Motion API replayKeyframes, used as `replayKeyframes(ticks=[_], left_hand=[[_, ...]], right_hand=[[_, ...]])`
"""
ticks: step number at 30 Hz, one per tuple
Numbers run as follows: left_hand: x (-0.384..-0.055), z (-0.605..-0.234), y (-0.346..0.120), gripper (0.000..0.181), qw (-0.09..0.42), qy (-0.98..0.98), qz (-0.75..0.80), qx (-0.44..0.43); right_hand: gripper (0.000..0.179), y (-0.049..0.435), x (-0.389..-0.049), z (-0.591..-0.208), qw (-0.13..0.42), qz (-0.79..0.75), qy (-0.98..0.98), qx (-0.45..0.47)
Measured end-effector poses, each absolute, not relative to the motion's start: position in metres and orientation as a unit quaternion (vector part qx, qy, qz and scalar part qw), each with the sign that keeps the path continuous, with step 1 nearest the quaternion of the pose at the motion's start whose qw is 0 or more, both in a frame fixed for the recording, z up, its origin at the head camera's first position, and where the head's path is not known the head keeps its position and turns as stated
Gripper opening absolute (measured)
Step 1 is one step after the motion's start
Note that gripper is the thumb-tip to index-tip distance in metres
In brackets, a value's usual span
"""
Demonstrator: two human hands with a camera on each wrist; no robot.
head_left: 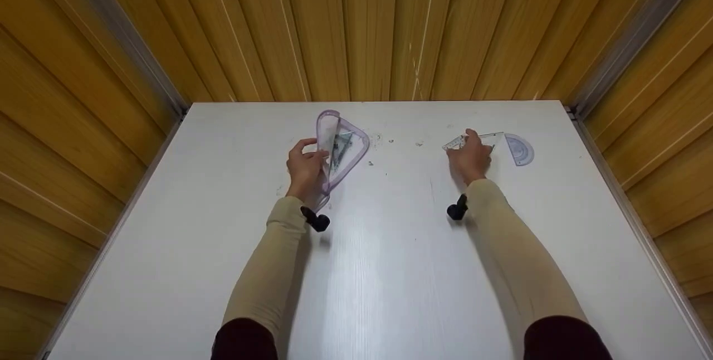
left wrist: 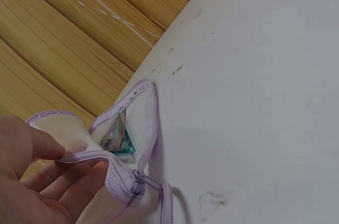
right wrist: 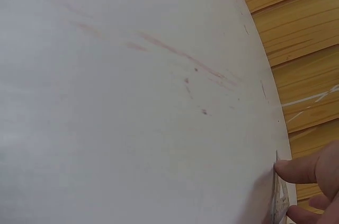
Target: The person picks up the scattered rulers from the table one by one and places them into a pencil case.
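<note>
My left hand (head_left: 305, 168) pinches the edge of a see-through zip pouch (left wrist: 153, 123) with lilac trim between thumb and fingers. The pouch gapes at its zip, and a green-tinted set square (head_left: 342, 145) shows inside with other clear pieces. At the back right, my right hand (head_left: 470, 158) pinches a clear set square (right wrist: 280, 197) by its edges, close over the table; the palm hides part of it in the head view. Just right of that hand lies a bluish clear protractor (head_left: 519, 150), near the set square's tip.
Both hands are over a white table (head_left: 379, 271) with small scuff marks towards its back. A wood-patterned panel wall (head_left: 367, 31) rises at the table's back edge, with similar panels on both sides. Each wrist carries a small black camera (head_left: 458, 209).
</note>
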State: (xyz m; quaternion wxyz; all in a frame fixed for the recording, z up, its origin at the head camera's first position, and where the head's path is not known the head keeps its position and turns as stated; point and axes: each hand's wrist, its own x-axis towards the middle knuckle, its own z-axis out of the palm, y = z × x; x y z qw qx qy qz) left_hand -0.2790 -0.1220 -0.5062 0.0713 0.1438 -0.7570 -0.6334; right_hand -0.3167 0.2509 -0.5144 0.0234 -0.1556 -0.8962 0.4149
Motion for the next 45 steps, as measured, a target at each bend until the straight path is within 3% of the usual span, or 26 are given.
replayKeyframes(ticks=[20, 37, 45], left_hand=[[-0.280, -0.507, -0.119, 0.038, 0.083, -0.778, -0.603, 0.156], [-0.279, -0.508, -0.119, 0.040, 0.067, -0.764, -0.623, 0.154], [-0.280, -0.509, -0.119, 0.039, 0.062, -0.758, -0.629, 0.160]], right_hand=[[0.073, 0.265, -0.324, -0.502, -0.044, 0.416, -0.901, -0.116], [0.082, 0.270, -0.329, -0.496, -0.090, 0.406, -0.904, -0.100], [0.082, 0.273, -0.334, -0.500, -0.053, 0.390, -0.915, -0.087]])
